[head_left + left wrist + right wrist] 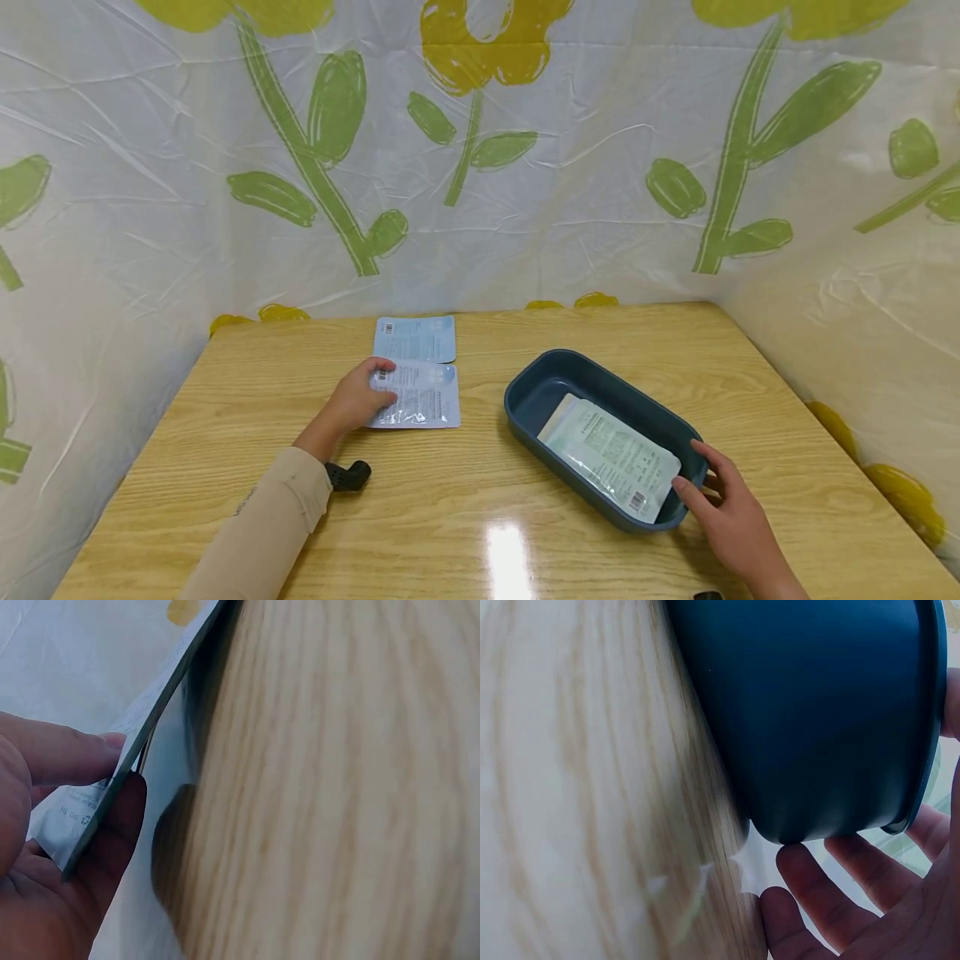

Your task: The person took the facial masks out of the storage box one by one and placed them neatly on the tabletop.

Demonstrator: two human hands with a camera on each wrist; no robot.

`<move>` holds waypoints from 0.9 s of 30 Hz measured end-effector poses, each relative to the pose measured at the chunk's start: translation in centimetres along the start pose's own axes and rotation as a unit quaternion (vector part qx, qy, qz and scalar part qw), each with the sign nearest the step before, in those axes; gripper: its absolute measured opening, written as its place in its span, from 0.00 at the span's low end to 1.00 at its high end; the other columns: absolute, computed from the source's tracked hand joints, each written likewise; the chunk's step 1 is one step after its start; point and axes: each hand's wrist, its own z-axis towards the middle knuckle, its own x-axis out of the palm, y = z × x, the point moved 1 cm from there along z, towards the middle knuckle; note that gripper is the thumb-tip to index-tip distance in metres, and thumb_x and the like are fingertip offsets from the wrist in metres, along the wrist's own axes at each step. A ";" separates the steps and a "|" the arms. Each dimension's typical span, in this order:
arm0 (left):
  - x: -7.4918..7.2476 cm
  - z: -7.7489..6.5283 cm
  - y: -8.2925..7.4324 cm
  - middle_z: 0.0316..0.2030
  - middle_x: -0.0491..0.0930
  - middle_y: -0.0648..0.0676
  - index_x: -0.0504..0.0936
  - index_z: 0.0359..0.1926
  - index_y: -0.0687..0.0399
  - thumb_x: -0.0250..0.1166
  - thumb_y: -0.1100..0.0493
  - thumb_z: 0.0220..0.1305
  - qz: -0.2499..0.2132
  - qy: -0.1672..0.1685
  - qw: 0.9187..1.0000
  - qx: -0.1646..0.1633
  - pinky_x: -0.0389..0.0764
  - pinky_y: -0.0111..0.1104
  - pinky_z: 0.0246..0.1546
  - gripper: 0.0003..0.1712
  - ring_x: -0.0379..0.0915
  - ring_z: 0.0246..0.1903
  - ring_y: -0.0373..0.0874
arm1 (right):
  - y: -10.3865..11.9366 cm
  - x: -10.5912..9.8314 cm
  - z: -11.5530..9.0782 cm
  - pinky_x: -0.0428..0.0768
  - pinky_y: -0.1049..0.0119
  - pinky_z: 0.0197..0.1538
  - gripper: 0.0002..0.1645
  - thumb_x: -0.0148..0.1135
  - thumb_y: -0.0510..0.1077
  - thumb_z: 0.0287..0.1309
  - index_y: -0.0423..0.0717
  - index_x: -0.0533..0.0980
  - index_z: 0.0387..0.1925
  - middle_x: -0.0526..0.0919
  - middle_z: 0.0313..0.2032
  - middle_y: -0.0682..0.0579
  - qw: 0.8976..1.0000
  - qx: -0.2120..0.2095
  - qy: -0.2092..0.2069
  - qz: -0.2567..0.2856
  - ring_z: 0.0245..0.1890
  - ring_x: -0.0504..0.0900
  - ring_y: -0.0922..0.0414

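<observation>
My left hand (361, 395) pinches the left edge of a pale lilac face mask packet (429, 398), a flat pouch with small print. In the left wrist view the thumb is on one face of this packet (73, 817) and fingers are behind it, its edge tilted off the wood. A light blue packet (423, 338) lies just beyond it. At the right, my right hand (731, 512) holds the near right end of a dark blue oblong bin (528, 408), thumb at the rim and fingers against the outer wall (817, 735). Inside the bin rests a pale green packet (611, 454).
The wood-grain table (450, 517) has a bright glare spot near its front. A flower-printed sheet (585, 208) hangs behind the table and along both sides. A black wrist mount (351, 476) sticks out beside the left sleeve (262, 525).
</observation>
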 end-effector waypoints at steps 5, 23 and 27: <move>0.3 0.1 -0.1 0.56 0.73 0.63 0.73 0.61 0.54 0.68 0.64 0.60 0.019 -0.010 1.000 0.006 0.72 0.44 0.47 0.28 0.70 0.44 0.55 | 0.0 0.0 -0.1 0.64 0.87 0.41 0.45 0.54 0.58 0.73 0.37 0.49 0.76 0.51 0.72 0.28 1.000 -0.004 -0.001 0.009 0.64 0.65 0.31; 1.4 0.0 -1.0 0.58 0.72 0.66 0.68 0.65 0.61 0.70 0.65 0.61 0.055 -0.042 0.997 -0.017 0.74 0.47 0.51 0.33 0.69 0.48 0.57 | 0.3 -0.1 -0.1 0.69 0.83 0.43 0.46 0.54 0.59 0.73 0.37 0.48 0.76 0.50 0.72 0.28 1.000 0.006 0.007 0.009 0.65 0.63 0.30; 1.5 0.1 -0.8 0.55 0.74 0.66 0.70 0.63 0.63 0.72 0.62 0.60 0.084 -0.045 0.995 -0.009 0.75 0.46 0.50 0.32 0.70 0.46 0.57 | 0.4 -0.1 -0.2 0.74 0.75 0.50 0.46 0.53 0.59 0.73 0.37 0.48 0.76 0.50 0.72 0.27 1.000 0.006 0.007 0.008 0.65 0.63 0.30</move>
